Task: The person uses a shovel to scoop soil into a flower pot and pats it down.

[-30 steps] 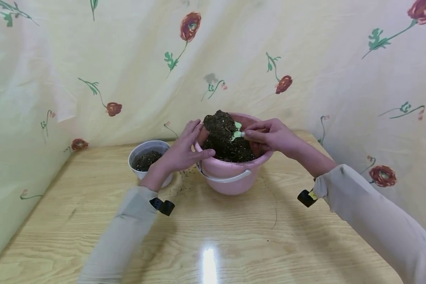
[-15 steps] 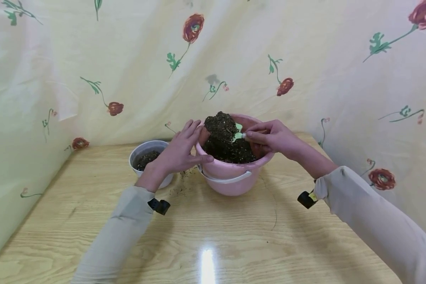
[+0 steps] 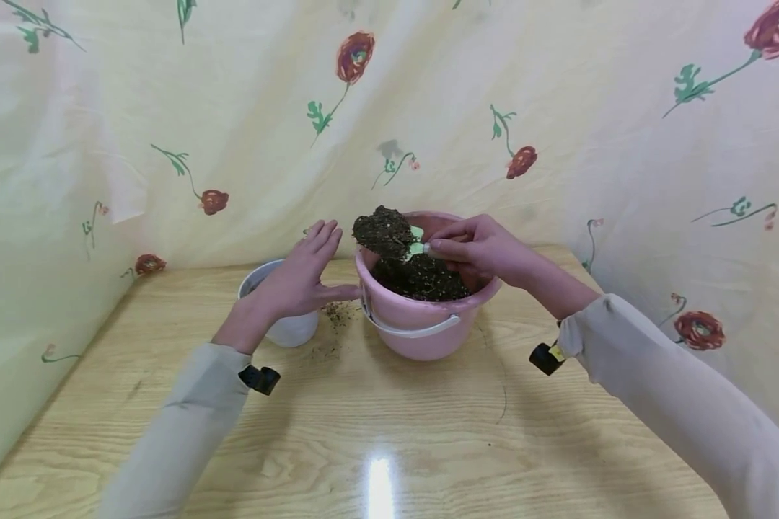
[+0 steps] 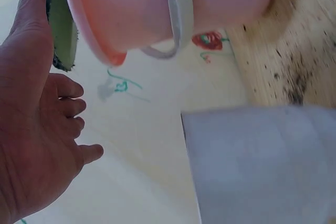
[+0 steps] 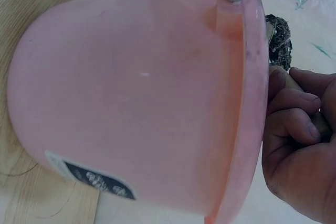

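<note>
In the head view my right hand (image 3: 483, 249) grips the handle of a light green trowel (image 3: 416, 250), which bears a big heap of dark soil (image 3: 381, 232). The loaded blade is over the left rim of a pink bucket (image 3: 422, 340) that has soil inside. The left wrist view catches the trowel's green underside beyond my left thumb. Fingers straight and thumb spread, my left hand (image 3: 292, 281) holds nothing. It hovers over a white pot (image 3: 293, 331) left of the bucket and hides most of the pot's opening. My thumb tip points at the bucket's side.
Spilled soil crumbs (image 3: 334, 317) lie on the wooden table (image 3: 298, 447) between pot and bucket. A white bucket handle (image 3: 415, 331) hangs down the front. Flower-patterned cloth (image 3: 253, 144) closes off the back and sides. A dark label (image 5: 97, 179) sits on the bucket.
My left hand has come off the bucket rim and moved left over the white pot. My right hand has carried the loaded trowel a little left.
</note>
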`<state>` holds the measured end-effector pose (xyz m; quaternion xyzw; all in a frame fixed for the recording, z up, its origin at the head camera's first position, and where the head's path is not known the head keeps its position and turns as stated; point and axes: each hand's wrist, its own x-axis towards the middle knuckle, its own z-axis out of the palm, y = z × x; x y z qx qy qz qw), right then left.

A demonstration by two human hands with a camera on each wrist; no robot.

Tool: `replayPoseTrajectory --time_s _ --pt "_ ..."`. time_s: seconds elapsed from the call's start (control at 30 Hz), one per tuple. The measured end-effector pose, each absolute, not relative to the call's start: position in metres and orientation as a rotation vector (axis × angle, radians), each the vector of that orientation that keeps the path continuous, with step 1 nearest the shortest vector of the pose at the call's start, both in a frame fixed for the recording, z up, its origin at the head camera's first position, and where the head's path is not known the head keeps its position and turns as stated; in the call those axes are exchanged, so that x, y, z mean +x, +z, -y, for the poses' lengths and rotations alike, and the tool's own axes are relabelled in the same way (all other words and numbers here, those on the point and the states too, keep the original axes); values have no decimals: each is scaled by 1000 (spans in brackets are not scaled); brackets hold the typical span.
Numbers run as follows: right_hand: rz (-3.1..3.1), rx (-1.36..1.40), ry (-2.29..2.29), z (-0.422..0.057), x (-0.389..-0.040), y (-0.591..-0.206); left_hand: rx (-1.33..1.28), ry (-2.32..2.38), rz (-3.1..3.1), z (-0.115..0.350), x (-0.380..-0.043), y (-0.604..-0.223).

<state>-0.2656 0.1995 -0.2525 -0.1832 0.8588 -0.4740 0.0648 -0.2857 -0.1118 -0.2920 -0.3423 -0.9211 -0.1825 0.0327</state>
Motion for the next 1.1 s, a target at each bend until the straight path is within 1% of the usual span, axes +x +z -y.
replayPoseTrajectory --time_s 0.27,0.47,0.93,1.1 --pt "-2547 -559 -1477 -176 -267 -248 -965 -563 2855 140 -287 -297" --pt "-2518 -587 -1449 -162 -268 -244 -960 -599 2833 158 -289 -302" --pt "-2455 -674 -1450 -127 -267 -243 -859 -627 2894 186 -290 -317" --pt "-2413 -651 -1463 -108 -272 -245 -829 -679 2913 194 -290 -322"
